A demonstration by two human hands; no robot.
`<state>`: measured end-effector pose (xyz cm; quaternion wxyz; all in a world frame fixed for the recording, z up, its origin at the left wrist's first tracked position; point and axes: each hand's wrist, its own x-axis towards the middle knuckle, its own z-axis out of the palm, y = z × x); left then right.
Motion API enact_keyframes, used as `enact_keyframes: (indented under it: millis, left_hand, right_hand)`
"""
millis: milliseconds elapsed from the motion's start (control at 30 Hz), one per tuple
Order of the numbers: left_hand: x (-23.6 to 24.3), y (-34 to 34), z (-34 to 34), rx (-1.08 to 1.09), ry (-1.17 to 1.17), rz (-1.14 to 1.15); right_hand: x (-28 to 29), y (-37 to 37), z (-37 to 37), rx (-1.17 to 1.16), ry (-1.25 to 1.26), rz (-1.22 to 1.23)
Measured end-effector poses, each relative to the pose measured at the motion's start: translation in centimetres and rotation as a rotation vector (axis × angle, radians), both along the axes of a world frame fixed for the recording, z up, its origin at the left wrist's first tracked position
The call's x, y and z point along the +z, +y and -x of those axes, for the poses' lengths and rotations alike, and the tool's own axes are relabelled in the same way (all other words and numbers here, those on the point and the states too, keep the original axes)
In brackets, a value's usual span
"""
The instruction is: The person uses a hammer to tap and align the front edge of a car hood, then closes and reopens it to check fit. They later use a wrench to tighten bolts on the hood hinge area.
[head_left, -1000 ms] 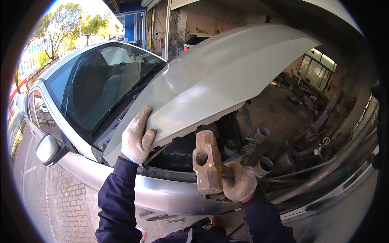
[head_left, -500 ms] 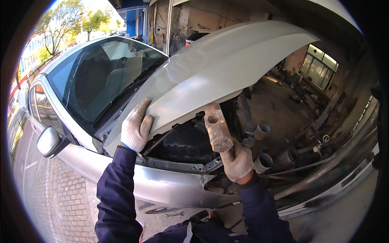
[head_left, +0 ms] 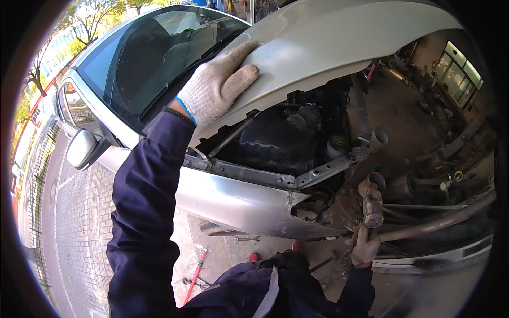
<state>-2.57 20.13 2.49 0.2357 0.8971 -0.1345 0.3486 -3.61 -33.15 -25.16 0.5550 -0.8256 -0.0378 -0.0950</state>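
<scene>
A silver car [head_left: 228, 199] fills most of the view, its raised bonnet [head_left: 339, 50] arching above the person's left hand [head_left: 214, 87] and running off to that hand's right. The left hand, in a pale knitted glove, lies flat and spread wide on the bonnet's outer skin near its lower edge, holding nothing, only pressing on the panel. Behind and to the left of this hand lies the windscreen [head_left: 143, 63]; well below and left of it the side mirror [head_left: 82, 148] juts from the door. Just below and right of the hand, under the bonnet's edge, the open engine bay shows a black engine cover [head_left: 275, 143] and a bare metal crossmember [head_left: 275, 180] along the front.

The right hand [head_left: 365, 248], in a dirty glove, is low and well apart from the left, beside the crumpled front corner of the car. It is closed around the handle of a rusty hammer [head_left: 371, 201], whose heavy head stands upright just above the fist, close to the end of the crossmember. A long metal pipe [head_left: 440, 222] stretches away to the right of this hand. Down to its left, on the paved ground, lies a red-handled tool [head_left: 195, 275].
</scene>
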Motion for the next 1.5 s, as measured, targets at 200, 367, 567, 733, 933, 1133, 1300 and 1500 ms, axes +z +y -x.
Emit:
enact_keyframes:
  millis: [200,367,567,733,933,1133,1300,1500]
  left_hand:
    - [0.9,-2.5,-2.1,-0.05,-0.046,0.114]
    - [0.7,-2.4,-1.7,-0.042,0.036,0.166]
    - [-0.4,-2.9,-2.0,0.064,-0.099,0.226]
    - [-6.2,-1.1,1.5,0.343,-0.217,0.225]
    - [-24.3,-2.8,7.4,1.041,-0.186,0.443]
    - [-33.7,-3.9,8.5,1.234,0.042,0.35]
    - [-32.9,-3.9,8.5,1.23,0.024,0.347]
    - [-32.8,-4.0,8.5,1.218,-0.014,0.383]
  right_hand:
    - [-11.0,-8.5,6.3,-0.198,0.231,0.451]
    - [-13.5,-9.9,8.6,0.114,0.24,0.553]
    - [-2.1,-2.4,0.7,0.416,0.311,0.041]
    - [7.4,6.2,-4.6,0.872,0.523,-0.345]
    - [7.1,13.7,-5.4,0.745,0.639,0.072]
    - [10.7,18.2,-7.9,0.781,0.473,-0.101]
    - [8.7,21.5,-8.9,0.854,0.098,0.402]
    - [5.2,24.4,-9.0,1.085,-0.011,0.941]
